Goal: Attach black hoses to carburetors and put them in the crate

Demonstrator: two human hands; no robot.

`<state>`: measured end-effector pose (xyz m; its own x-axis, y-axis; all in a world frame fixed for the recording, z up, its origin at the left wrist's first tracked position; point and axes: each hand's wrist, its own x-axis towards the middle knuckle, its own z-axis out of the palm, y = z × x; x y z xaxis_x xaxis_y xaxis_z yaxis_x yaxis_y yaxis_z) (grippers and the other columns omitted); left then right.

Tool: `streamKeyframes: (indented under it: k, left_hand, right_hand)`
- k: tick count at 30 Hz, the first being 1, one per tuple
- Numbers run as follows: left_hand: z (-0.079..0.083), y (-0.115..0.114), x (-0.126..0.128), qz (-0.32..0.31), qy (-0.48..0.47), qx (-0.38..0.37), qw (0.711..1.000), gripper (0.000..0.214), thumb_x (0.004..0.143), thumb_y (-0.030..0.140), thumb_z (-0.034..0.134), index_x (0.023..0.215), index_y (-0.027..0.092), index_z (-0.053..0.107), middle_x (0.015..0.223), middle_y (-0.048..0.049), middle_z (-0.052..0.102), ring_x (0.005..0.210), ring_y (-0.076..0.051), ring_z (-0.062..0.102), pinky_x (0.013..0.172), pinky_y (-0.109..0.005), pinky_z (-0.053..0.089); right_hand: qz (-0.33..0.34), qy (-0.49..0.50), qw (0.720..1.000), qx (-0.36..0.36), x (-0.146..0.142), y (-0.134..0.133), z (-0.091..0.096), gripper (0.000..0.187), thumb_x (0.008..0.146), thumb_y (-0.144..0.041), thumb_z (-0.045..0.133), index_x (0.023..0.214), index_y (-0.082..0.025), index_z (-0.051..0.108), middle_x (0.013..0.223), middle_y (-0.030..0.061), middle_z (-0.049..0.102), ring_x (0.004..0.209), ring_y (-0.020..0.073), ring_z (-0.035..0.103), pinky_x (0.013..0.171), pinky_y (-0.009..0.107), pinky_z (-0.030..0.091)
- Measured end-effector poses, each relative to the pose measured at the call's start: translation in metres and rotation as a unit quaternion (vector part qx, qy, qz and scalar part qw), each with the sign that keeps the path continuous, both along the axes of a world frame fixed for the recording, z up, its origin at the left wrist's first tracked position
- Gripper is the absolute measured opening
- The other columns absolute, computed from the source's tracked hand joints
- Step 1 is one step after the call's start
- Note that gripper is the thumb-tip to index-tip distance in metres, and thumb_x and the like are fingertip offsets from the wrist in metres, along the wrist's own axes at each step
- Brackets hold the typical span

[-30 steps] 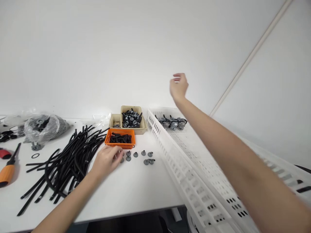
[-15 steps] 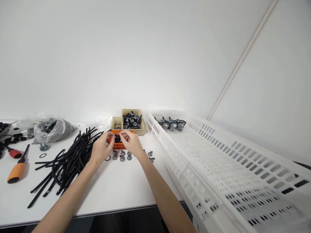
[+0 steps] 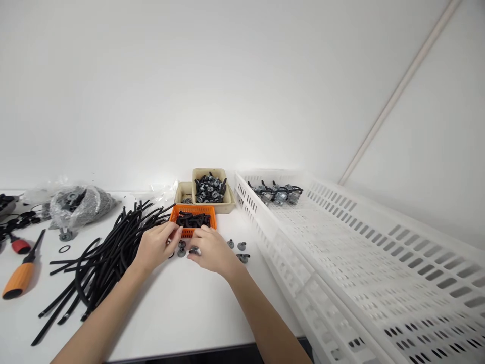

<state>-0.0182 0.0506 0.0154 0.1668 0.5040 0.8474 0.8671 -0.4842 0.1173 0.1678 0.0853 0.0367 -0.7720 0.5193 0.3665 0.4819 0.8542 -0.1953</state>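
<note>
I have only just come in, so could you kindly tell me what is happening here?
A person's left hand and right hand are over the table, by gray parts just in front of an orange basket of black pieces. Whether either hand holds a part is unclear. Black tubes lie to the left; a white crate on the right holds a few units at its far end.

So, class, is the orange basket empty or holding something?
Holding something: short black pieces lie heaped inside the orange basket, visible above both hands.
</note>
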Motion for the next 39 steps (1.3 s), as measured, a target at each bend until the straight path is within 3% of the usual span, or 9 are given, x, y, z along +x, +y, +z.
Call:
streamKeyframes:
  k: [2,5,9,12,18,28,35,37,39]
  left_hand:
    - [0.000,-0.001,-0.001,0.002,-0.005,-0.006,1.000,0.023,0.094,0.023,0.048,0.072,0.019,0.052,0.057,0.0051,0.052,0.048,-0.007,0.047,0.051,-0.020,0.035]
    - [0.000,-0.001,-0.002,-0.006,-0.029,-0.036,0.999,0.022,0.094,0.025,0.047,0.074,0.019,0.054,0.057,0.0051,0.054,0.048,-0.007,0.047,0.051,-0.020,0.036]
    - [0.000,-0.002,-0.002,-0.050,-0.055,-0.100,0.992,0.016,0.093,0.033,0.049,0.093,0.019,0.058,0.067,0.0036,0.061,0.052,-0.008,0.053,0.053,-0.020,0.042]
    - [-0.002,-0.002,0.001,-0.062,-0.045,-0.098,0.992,0.027,0.087,0.041,0.059,0.104,0.020,0.056,0.075,0.0013,0.064,0.059,-0.011,0.058,0.057,-0.023,0.046]
    - [-0.006,-0.001,0.006,-0.065,-0.062,-0.041,0.995,0.019,0.090,0.029,0.056,0.107,0.019,0.056,0.083,-0.0008,0.066,0.063,-0.011,0.060,0.063,-0.022,0.049]
    - [-0.005,0.000,0.006,-0.052,-0.076,-0.015,0.996,0.030,0.092,0.023,0.052,0.121,0.020,0.053,0.096,-0.0057,0.065,0.076,-0.015,0.061,0.074,-0.028,0.052]
    - [-0.008,0.001,0.005,-0.064,-0.084,-0.054,0.993,0.029,0.095,0.021,0.043,0.123,0.021,0.051,0.107,-0.0064,0.065,0.080,-0.014,0.063,0.078,-0.028,0.051]
    - [-0.010,0.002,0.004,-0.072,-0.093,-0.076,0.990,0.029,0.096,0.021,0.041,0.123,0.021,0.051,0.110,-0.0070,0.065,0.082,-0.015,0.063,0.079,-0.029,0.051]
    - [-0.011,0.003,0.004,-0.081,-0.098,-0.093,0.988,0.029,0.096,0.022,0.040,0.123,0.021,0.050,0.107,-0.0067,0.065,0.080,-0.014,0.063,0.077,-0.029,0.051]
  right_hand:
    - [-0.006,0.022,0.999,-0.029,-0.002,-0.001,-0.001,0.005,0.080,-0.016,0.067,0.080,-0.019,0.071,0.081,0.0036,0.064,0.084,0.0188,0.054,0.075,0.032,0.043]
    - [-0.036,0.161,0.978,-0.129,-0.007,-0.001,0.000,0.006,0.082,-0.021,0.066,0.076,-0.019,0.067,0.075,0.0017,0.062,0.075,0.0162,0.056,0.069,0.029,0.044]
    - [-0.061,0.405,0.860,-0.305,-0.015,0.000,0.001,0.012,0.086,-0.032,0.058,0.083,-0.021,0.060,0.070,-0.0009,0.062,0.067,0.0144,0.060,0.064,0.028,0.048]
    - [-0.063,0.483,0.779,-0.394,-0.018,0.003,0.001,0.018,0.080,-0.037,0.063,0.081,-0.020,0.058,0.067,-0.0009,0.062,0.065,0.0142,0.061,0.063,0.027,0.048]
    - [-0.044,0.485,0.705,-0.516,-0.017,0.005,-0.001,0.019,0.073,-0.035,0.068,0.079,-0.018,0.060,0.069,0.0002,0.066,0.063,0.0112,0.060,0.061,0.024,0.045]
    - [-0.039,0.423,0.786,-0.449,-0.026,0.005,-0.011,0.021,0.074,-0.035,0.067,0.087,-0.020,0.061,0.077,0.0009,0.067,0.068,0.0137,0.064,0.060,0.026,0.051]
    - [-0.102,0.336,0.923,-0.155,-0.020,0.000,-0.012,0.023,0.093,-0.033,0.042,0.088,-0.020,0.060,0.088,0.0063,0.068,0.086,0.0194,0.063,0.079,0.033,0.048]
    - [-0.107,0.319,0.932,-0.136,-0.020,-0.001,-0.012,0.026,0.095,-0.035,0.038,0.086,-0.020,0.058,0.086,0.0063,0.067,0.084,0.0195,0.063,0.078,0.033,0.047]
    - [-0.108,0.328,0.922,-0.177,-0.021,-0.001,-0.011,0.030,0.096,-0.039,0.036,0.081,-0.021,0.054,0.078,0.0040,0.066,0.076,0.0175,0.063,0.071,0.029,0.047]
